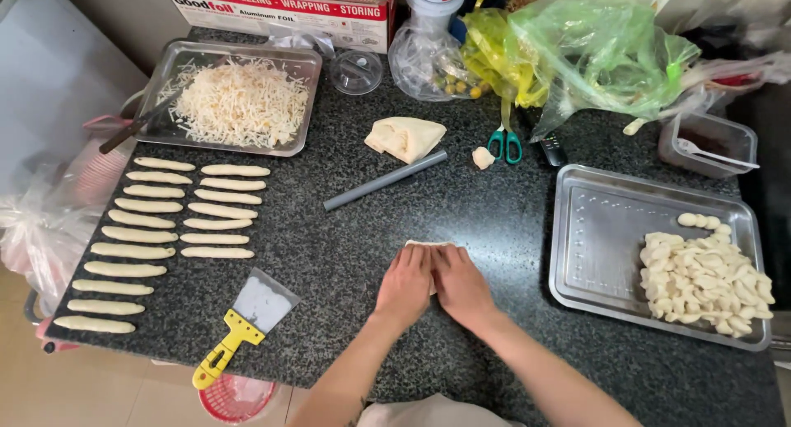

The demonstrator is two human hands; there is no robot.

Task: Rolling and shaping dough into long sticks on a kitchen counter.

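Pale flattened dough piece (428, 246): lies on the dark speckled stone worktop (346, 254), front centre, long axis left–right, mostly covered. Left hand (405, 284) and right hand (460, 285): laid side by side upon it, fingers flat, each grip pressed together. Bare worktop is seen around; grey plastic rolling rod (385, 180) behind, steel tray (601, 229) to the right.

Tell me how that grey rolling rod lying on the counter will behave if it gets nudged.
The rod looks round and smooth, so it would probably roll across the flat counter if pushed sideways. It lies straight and looks rigid, so it likely lifts without bending. Being thin, it is probably light. Nothing touches it, so little would stop it.
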